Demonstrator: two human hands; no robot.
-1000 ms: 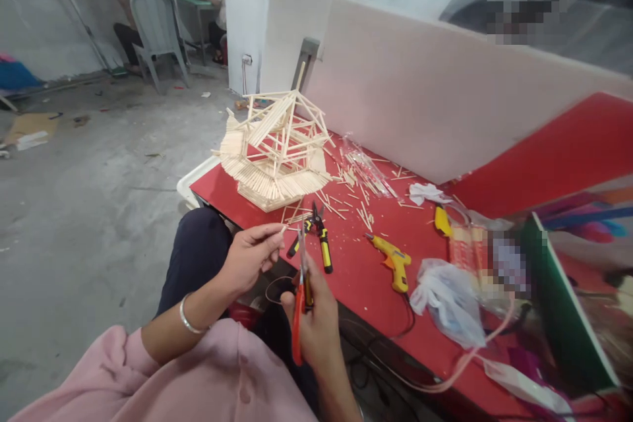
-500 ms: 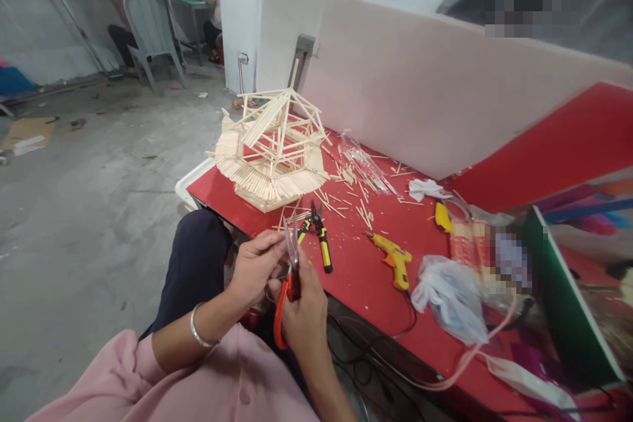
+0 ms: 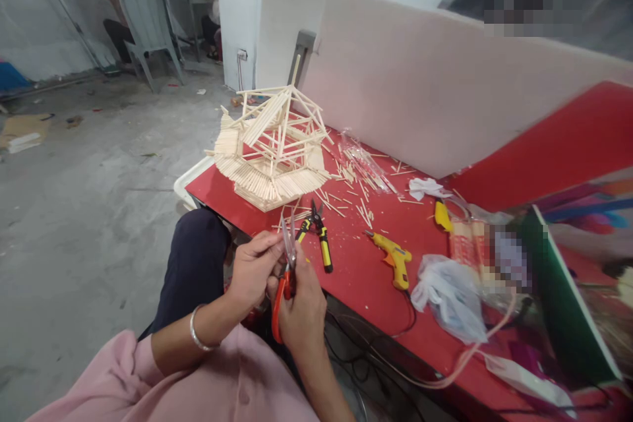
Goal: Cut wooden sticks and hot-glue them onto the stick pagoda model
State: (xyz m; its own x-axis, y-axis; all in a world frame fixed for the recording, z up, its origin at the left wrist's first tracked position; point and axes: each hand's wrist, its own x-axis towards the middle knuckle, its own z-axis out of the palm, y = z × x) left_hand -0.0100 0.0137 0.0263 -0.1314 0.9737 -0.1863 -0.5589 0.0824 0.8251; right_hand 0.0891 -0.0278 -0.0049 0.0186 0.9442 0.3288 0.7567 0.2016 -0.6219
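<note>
Both hands are held close together just off the near edge of the red table (image 3: 356, 277). The right hand (image 3: 299, 306) is closed around the orange handles of a pair of scissors (image 3: 284, 277), blades pointing up and slightly parted. The left hand (image 3: 254, 267) is curled, its fingertips pinched right at the blades (whatever is pinched is too small to make out). A stick model (image 3: 270, 145) stands near the table's far left corner, with pliers (image 3: 319, 234) lying near the hands.
</note>
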